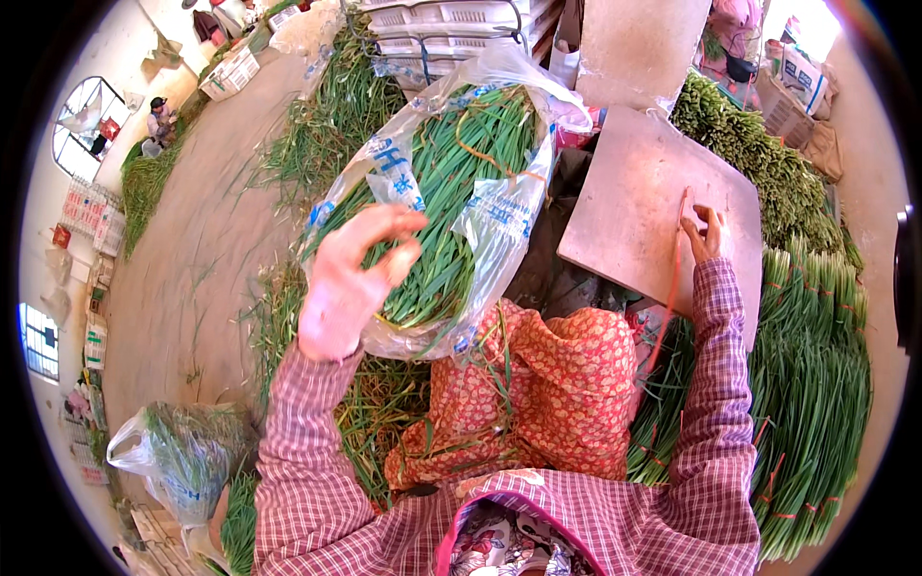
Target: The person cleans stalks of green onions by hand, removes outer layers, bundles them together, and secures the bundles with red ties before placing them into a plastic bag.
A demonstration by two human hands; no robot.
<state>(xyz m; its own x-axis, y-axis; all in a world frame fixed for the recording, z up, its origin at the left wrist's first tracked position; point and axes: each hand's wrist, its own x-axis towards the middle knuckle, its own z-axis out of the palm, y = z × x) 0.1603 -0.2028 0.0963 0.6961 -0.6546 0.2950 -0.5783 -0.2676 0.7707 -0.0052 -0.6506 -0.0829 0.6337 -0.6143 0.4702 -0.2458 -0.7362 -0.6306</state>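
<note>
My left hand (353, 274) is raised over a clear plastic bag with blue print (504, 226). Its thumb and fingers are curled but apart, with nothing between them. Long green chives (437, 235) fill the bag, which lies open at the top. Over a pinkish flat board (634, 206), my right hand (708, 233) has its fingertips together on a thin red tie strip (669, 312). The strip trails down past the board's near edge toward my lap. A red flowered cloth (567, 384) covers my legs.
Tied bundles of chives (812, 413) are stacked at my right, with more green bundles (759, 158) behind. Loose stalks (331, 134) lie on the floor left of the bag. White crates (451, 29) stand ahead. Another filled bag (187, 461) is at lower left; a person (161, 122) sits far off.
</note>
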